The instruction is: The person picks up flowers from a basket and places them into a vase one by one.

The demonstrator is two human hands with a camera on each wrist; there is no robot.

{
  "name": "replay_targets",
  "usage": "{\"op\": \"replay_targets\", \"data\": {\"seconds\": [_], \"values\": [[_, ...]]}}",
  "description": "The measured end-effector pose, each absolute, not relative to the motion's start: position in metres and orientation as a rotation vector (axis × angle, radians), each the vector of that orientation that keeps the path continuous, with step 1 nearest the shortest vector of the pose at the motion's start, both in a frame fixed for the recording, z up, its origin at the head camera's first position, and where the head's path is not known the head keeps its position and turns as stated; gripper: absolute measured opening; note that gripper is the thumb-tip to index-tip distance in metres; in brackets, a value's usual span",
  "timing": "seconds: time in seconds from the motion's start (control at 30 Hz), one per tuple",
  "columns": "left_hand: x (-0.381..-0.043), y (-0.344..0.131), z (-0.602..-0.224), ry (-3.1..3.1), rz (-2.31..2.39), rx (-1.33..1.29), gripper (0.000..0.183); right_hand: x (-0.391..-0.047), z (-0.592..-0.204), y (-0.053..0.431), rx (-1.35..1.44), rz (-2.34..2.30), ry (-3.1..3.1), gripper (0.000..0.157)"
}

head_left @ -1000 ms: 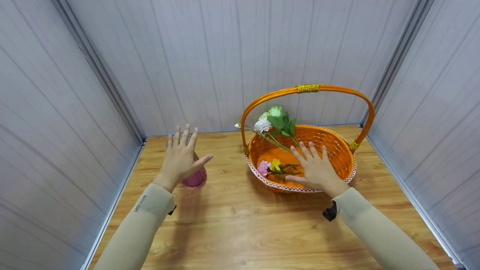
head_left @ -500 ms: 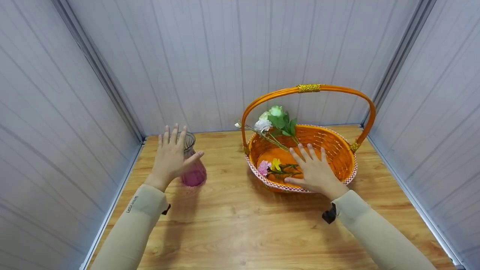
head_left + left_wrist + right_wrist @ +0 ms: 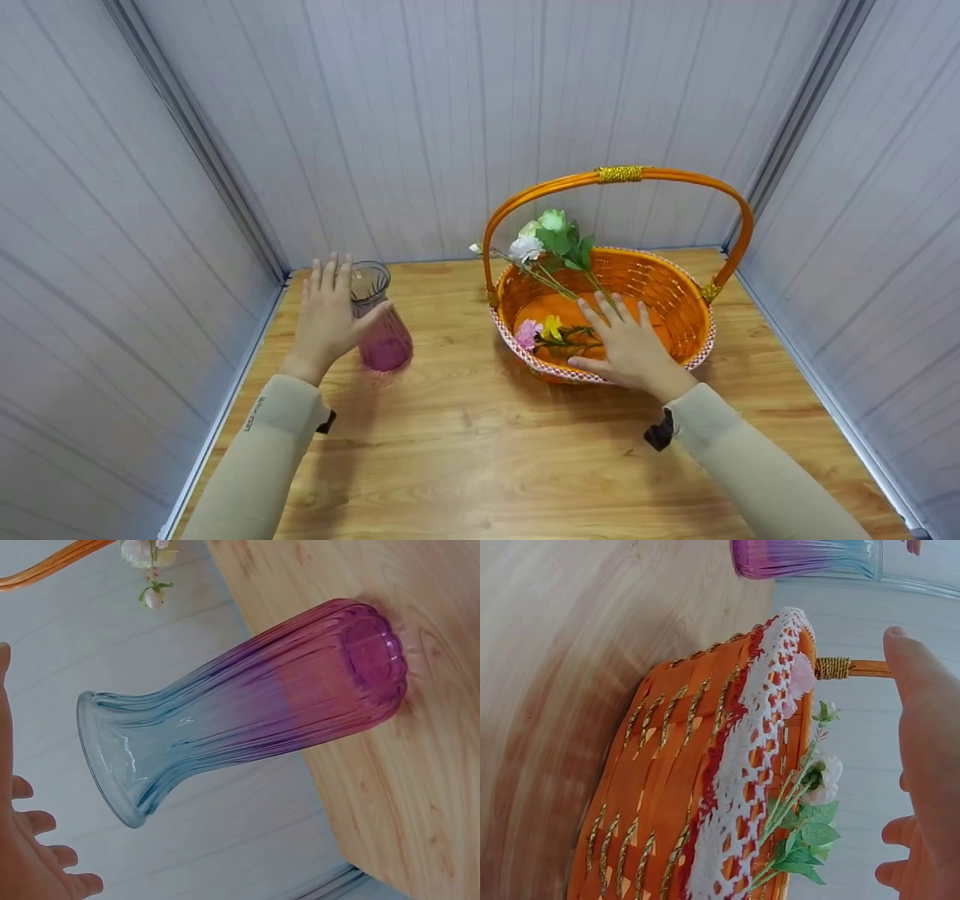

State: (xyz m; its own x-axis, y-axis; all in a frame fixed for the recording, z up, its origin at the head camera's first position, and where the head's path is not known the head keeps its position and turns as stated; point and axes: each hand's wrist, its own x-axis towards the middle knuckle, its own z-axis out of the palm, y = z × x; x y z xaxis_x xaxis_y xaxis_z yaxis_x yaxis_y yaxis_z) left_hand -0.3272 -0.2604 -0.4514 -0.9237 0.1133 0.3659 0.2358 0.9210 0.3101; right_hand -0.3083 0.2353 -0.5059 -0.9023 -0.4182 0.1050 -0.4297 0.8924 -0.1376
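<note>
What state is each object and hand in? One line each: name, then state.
Vase: standing upright, no flowers in it
Basket: upright, flowers in it
Basket handle: raised
Pink flower: lying inside the basket
Yellow flower: lying inside the basket
White flower: stem inside the basket, head sticking out
Left hand: fingers straight, holding nothing
Right hand: fingers spread above the basket, holding nothing

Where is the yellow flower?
In the head view, the yellow flower is inside the orange basket on the right, just right of the pink flower.
</note>
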Motion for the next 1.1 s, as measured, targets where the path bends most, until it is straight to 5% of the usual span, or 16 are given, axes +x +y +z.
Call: {"op": "replay_targets", "data": {"seconds": [1.1], "values": [[-0.328,-0.284,-0.483,-2.616,-0.830,-0.139,0.116,-0.302,-0.517,0.243,0.726,0.607,-2.954,0.103]]}}
